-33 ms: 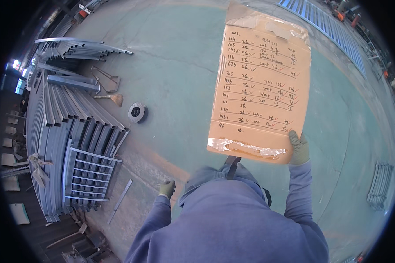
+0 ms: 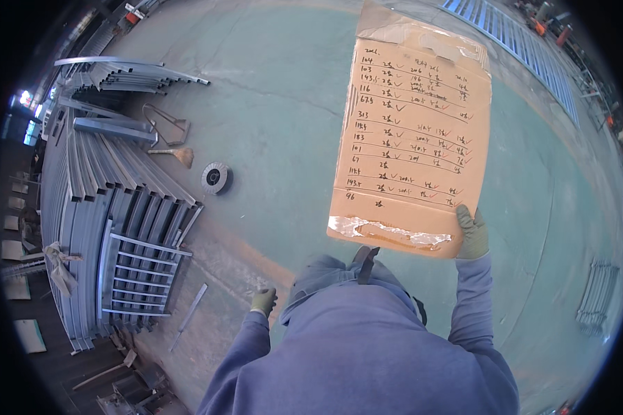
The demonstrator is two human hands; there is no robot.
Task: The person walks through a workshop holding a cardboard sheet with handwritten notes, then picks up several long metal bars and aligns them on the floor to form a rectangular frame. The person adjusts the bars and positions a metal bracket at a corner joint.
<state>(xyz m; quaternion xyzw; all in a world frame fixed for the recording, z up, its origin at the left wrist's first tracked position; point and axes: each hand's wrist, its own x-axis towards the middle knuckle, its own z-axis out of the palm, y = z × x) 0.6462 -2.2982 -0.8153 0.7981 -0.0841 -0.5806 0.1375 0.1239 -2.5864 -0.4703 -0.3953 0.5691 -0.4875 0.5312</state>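
Cardboard sheet (image 2: 412, 138), brown and covered in handwritten rows with tick marks, is held up in front of the person over a green painted floor (image 2: 284, 117). Its long axis runs from near the body up and away toward the top of the view, leaning slightly right at the far end. Torn tape runs along its near short edge. The right hand (image 2: 472, 234), in a green work glove, grips the sheet's near right corner, fingers closed around the edge. The left hand (image 2: 263, 301), also gloved, hangs loosely curled beside the hip and holds nothing, well apart from the sheet. Along the floor's left edge lie stacked steel profiles (image 2: 111, 187) and a welded railing panel (image 2: 138, 277). A wire spool (image 2: 215, 178) sits just beside the stack, with a brush (image 2: 173, 153) nearby.
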